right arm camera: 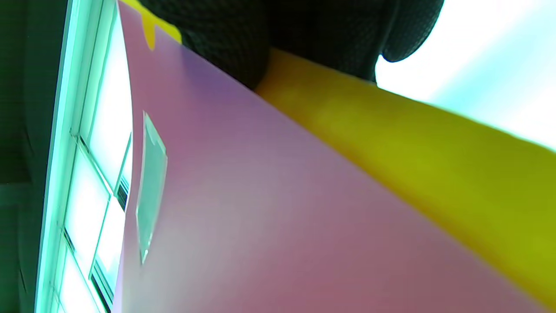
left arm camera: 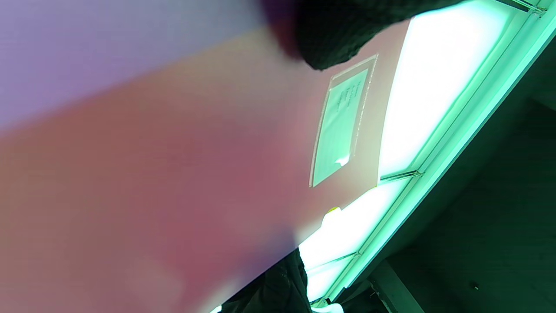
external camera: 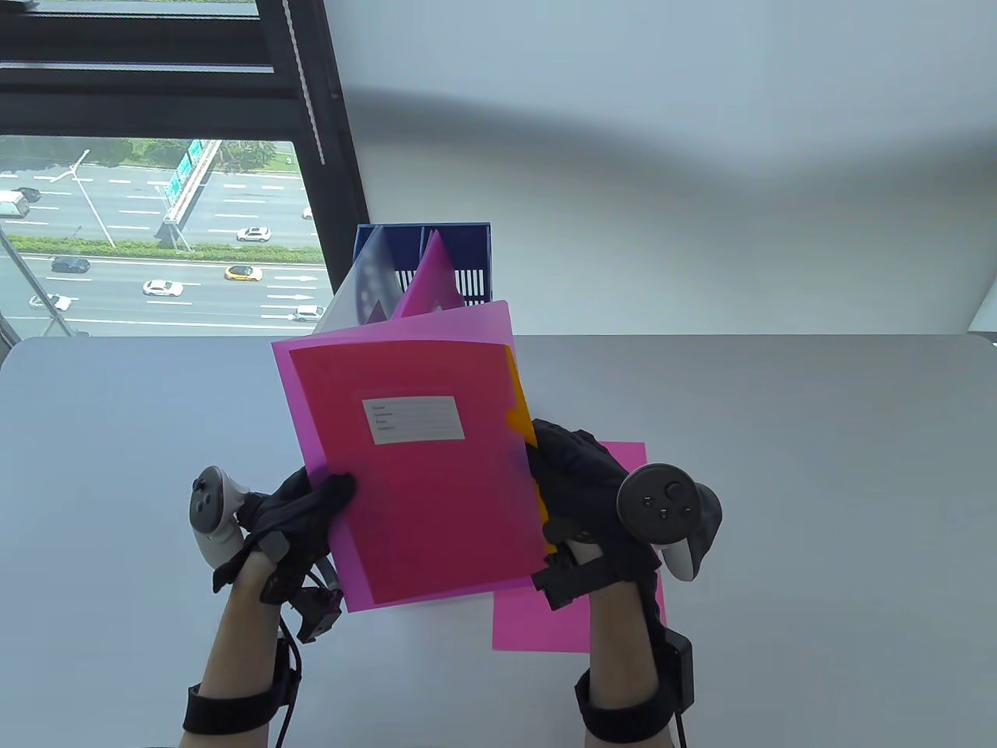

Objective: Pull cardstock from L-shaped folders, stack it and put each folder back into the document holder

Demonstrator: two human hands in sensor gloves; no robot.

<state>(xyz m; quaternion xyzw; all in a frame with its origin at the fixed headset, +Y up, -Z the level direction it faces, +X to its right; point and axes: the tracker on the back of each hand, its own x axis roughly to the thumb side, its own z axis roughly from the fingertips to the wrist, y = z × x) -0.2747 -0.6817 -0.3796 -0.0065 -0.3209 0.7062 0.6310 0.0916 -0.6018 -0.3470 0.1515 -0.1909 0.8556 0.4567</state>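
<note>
A translucent pink L-shaped folder [external camera: 413, 460] with a white label is held up above the table, tilted toward the camera. Inside it shows a darker sheet, and orange-yellow cardstock [external camera: 518, 413] pokes out of its right edge. My left hand [external camera: 300, 514] pinches the folder's lower left edge, thumb on the front. My right hand [external camera: 580, 487] grips the right side, where the yellow cardstock [right arm camera: 391, 143] lies under its fingers. One pink cardstock sheet [external camera: 576, 615] lies flat on the table under the right hand. The blue document holder [external camera: 459, 265] stands behind with a clear folder [external camera: 366, 280] and a pink folder [external camera: 432, 276] in it.
The grey table [external camera: 818, 467] runs wide on both sides. A window [external camera: 148, 226] with a dark frame fills the back left, and a white wall is at the back right.
</note>
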